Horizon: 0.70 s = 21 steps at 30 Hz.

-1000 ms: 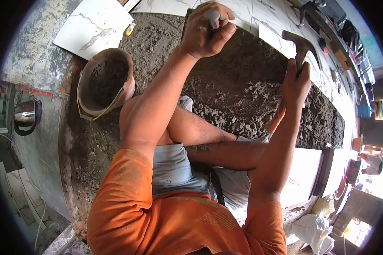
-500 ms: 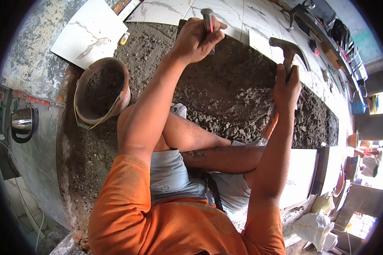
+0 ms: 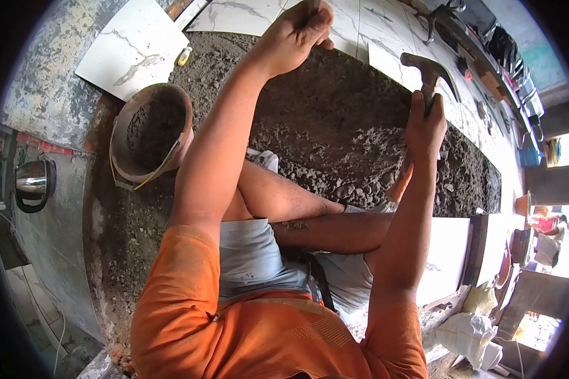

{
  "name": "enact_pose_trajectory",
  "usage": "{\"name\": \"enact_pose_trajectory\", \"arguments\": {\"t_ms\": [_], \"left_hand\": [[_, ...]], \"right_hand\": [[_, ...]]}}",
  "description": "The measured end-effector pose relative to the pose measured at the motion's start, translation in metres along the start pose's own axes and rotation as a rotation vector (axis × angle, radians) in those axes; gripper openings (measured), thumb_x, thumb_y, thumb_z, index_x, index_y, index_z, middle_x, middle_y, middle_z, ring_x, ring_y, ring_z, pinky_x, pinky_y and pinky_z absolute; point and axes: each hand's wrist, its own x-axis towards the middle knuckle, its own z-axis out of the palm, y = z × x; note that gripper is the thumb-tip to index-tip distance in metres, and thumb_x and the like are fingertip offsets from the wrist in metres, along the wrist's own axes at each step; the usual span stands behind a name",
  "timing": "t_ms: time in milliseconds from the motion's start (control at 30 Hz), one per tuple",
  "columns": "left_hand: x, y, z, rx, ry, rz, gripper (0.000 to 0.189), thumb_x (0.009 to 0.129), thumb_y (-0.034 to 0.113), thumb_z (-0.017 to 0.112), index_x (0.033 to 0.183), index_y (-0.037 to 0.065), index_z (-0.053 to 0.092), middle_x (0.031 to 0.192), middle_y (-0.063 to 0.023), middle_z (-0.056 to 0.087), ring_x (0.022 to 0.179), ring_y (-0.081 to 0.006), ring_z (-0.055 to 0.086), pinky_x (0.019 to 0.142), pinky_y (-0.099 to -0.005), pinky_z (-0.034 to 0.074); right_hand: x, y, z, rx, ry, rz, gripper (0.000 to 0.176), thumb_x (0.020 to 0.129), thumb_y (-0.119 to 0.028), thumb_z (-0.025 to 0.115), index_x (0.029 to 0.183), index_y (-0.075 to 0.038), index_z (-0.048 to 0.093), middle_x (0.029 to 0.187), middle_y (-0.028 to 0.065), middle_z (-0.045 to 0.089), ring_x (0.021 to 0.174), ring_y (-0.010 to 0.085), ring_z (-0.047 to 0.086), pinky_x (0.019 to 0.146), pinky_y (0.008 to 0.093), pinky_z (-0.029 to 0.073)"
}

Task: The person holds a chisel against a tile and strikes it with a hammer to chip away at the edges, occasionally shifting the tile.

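1. Closest to me, the seated person's crossed legs (image 3: 335, 230) lie along the near edge of the mortar (image 3: 335, 114), a dark, rough patch on the floor.
2. By the left knee stands the bucket (image 3: 152, 132), dark stuff inside it, its yellow handle (image 3: 155, 180) slung down over the near side.
3. Over on the right, the right hand (image 3: 425, 126) has its grip closed round the hammer (image 3: 430, 71). The head sits above the hand, over the tiles just past the mortar's far right edge.
4. Farther out, the left hand (image 3: 295, 39) is up over the mortar's far edge, its grip closed on a grey piece (image 3: 314, 6). The fingers hide most of it, so I can't tell what it is.
5. Along that far edge run the white, grey-veined tiles (image 3: 246, 16). A loose tile (image 3: 131, 50) lies by the mortar's far left corner, with a little yellow and white thing (image 3: 184, 56) at its right corner.
6. Away to the left there's a shiny kettle (image 3: 33, 184); off to the right, a white sack (image 3: 468, 335).
7. Way back on the right, I can see another person (image 3: 550, 240).
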Motion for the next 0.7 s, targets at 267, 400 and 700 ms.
{"name": "enact_pose_trajectory", "arguments": {"t_ms": [267,400,700], "left_hand": [[0.020,0.042,0.014,-0.473,-0.181,-0.180,0.057,0.105,0.066,0.040,0.089,0.012,0.051,0.073,0.0015,0.045,0.072,-0.0116,0.050,0.065,-0.0279,0.042],[0.019,0.052,0.022,-0.282,0.021,-0.073,0.034,0.103,0.038,0.047,0.084,0.011,0.050,0.070,0.0001,0.046,0.067,-0.0128,0.050,0.062,-0.0272,0.042],[-0.009,0.045,0.009,-0.222,-0.236,-0.200,0.030,0.100,0.032,0.055,0.083,0.007,0.053,0.077,-0.0058,0.056,0.069,-0.0153,0.054,0.070,-0.0319,0.046]], "right_hand": [[-0.006,-0.003,-0.003,0.030,0.028,-0.015,0.036,0.100,-0.036,0.062,0.101,0.000,0.060,0.081,0.0246,0.068,0.074,0.0453,0.067,0.069,0.0484,0.051],[-0.011,-0.007,-0.007,-0.009,0.052,-0.047,0.036,0.100,-0.035,0.062,0.101,0.001,0.060,0.082,0.0247,0.068,0.075,0.0449,0.067,0.069,0.0478,0.051],[-0.011,-0.006,-0.003,0.043,0.076,-0.039,0.036,0.101,-0.036,0.062,0.102,0.000,0.060,0.081,0.0228,0.068,0.072,0.0402,0.067,0.068,0.0454,0.051]]}}
